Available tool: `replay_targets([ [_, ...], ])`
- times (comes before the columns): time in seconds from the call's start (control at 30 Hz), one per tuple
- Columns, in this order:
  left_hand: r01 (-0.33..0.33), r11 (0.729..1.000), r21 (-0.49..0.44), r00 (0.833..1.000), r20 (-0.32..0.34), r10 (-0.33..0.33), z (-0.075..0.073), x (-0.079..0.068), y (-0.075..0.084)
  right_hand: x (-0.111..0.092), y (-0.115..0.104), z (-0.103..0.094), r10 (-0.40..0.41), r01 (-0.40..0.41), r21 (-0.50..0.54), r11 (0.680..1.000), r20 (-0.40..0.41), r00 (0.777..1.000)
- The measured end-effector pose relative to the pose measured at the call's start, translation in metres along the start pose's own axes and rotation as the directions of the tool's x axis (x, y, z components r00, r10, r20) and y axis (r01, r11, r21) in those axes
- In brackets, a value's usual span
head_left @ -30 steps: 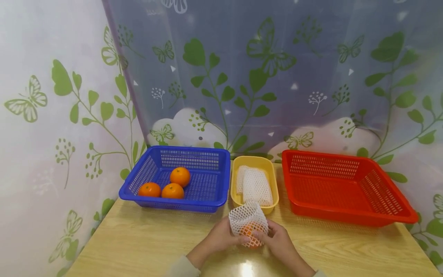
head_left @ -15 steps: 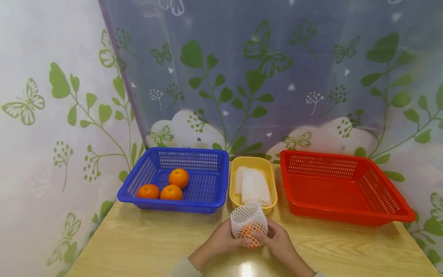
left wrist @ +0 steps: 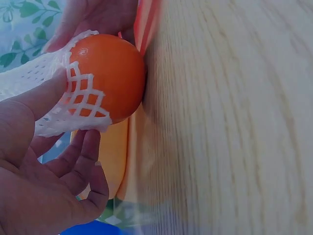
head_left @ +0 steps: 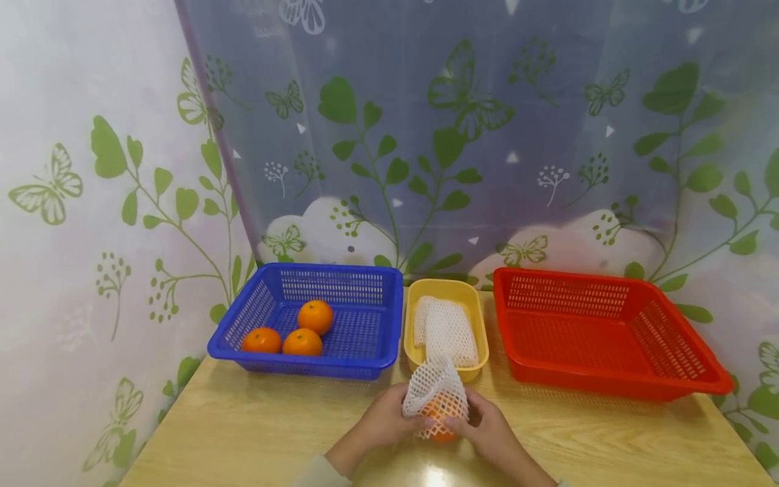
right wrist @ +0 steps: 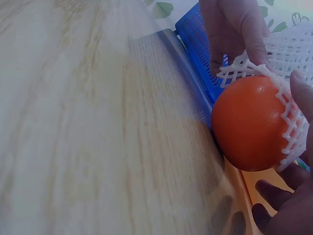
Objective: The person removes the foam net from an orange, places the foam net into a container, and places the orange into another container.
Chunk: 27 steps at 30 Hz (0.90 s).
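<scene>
A white foam fruit net (head_left: 433, 380) covers the upper part of an orange (left wrist: 113, 73), whose lower part sticks out bare just over the table. From the left, my left hand (head_left: 389, 414) pinches the net's edge between thumb and fingers. My right hand (head_left: 491, 427) grips net and orange from the other side, its thumb (right wrist: 302, 93) on the mesh. Both wrist views show the net's open rim partway round the fruit. Above the orange the net's free end stands up, folded over. Parts of the fingers behind the fruit are hidden.
A blue basket (head_left: 304, 366) with 3 oranges (head_left: 315, 317) stands at the back left. Between it and a red basket (head_left: 584, 389) at the right sits a yellow tub (head_left: 477, 308) holding more foam nets (head_left: 449, 331). A patterned curtain (head_left: 389, 169) hangs behind the wooden table (head_left: 255, 433).
The net's free top has gone from wide open to a narrower, folded shape. Both hands, still on the net and orange, sit slightly lower in the view, which itself has shifted a little.
</scene>
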<state>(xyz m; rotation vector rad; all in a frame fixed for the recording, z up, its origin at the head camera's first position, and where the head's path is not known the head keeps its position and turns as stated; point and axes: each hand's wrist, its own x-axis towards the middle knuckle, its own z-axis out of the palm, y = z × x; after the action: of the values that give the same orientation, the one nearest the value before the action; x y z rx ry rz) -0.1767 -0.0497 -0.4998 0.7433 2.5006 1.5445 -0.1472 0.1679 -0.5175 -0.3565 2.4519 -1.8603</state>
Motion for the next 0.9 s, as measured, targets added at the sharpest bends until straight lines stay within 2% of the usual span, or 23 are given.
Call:
replay_targets([
  [0.17,0.028,1.0,0.001,1.0,0.006,-0.028,-0.002,-0.001,0.0,-0.002,0.001,0.0,0.022,-0.022,0.02,1.0,0.008,1.0],
  [0.43,0.008,1.0,-0.003,0.999,0.046,-0.008,-0.012,-0.005,-0.001,-0.003,0.0,0.007,0.008,-0.008,0.037,0.999,0.002,1.0],
  [0.7,-0.06,0.993,-0.101,0.993,0.098,0.07,-0.013,-0.002,0.001,0.0,-0.003,0.004,0.056,-0.057,-0.017,0.998,-0.056,0.997],
  [0.9,-0.054,0.992,-0.11,0.992,0.106,0.066,-0.009,-0.001,-0.001,0.002,-0.002,0.008,0.054,-0.06,-0.045,0.997,-0.129,0.99],
])
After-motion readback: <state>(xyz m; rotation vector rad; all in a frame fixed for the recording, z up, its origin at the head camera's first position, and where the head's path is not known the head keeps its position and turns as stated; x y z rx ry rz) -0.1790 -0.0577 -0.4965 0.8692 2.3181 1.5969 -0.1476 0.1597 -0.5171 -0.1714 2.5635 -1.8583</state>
